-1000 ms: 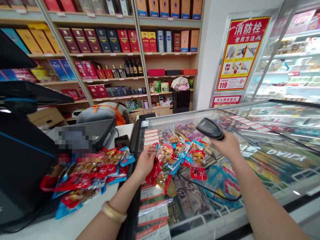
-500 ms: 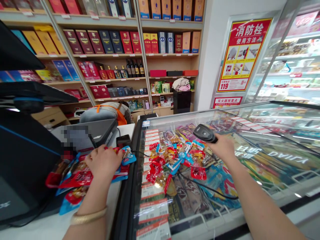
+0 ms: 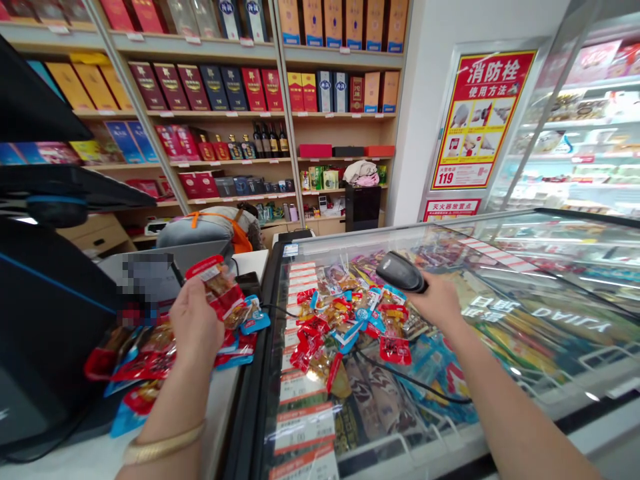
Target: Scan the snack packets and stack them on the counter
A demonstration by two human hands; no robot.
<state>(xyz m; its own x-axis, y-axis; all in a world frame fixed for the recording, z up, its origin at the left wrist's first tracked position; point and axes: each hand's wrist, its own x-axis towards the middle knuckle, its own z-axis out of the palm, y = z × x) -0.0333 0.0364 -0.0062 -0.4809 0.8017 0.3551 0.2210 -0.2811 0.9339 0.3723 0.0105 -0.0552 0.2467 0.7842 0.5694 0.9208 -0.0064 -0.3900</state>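
My left hand (image 3: 197, 325) pinches a red snack packet (image 3: 216, 285) with a clear window, raised over the counter at the left. Below and around that hand lie more red and blue snack packets (image 3: 155, 357). A black handheld barcode scanner (image 3: 400, 272) is in my right hand (image 3: 440, 298), its head pointing left above the glass freezer lid. Its black cable (image 3: 410, 378) trails across the glass. Close to the scanner, a pile of red and blue snack packets (image 3: 345, 317) rests on the lid.
The glass-topped freezer (image 3: 370, 433) fills the right side, with price labels (image 3: 305, 427) along its left edge. A black checkout machine (image 3: 45, 320) stands at the left. Behind the counter a person (image 3: 200, 230) bends over in front of shelves of boxed bottles (image 3: 215, 87).
My left hand has lifted a red packet off the heap on the counter and turned it upright. The scanner in my right hand has shifted slightly left, its head tilted a bit differently.
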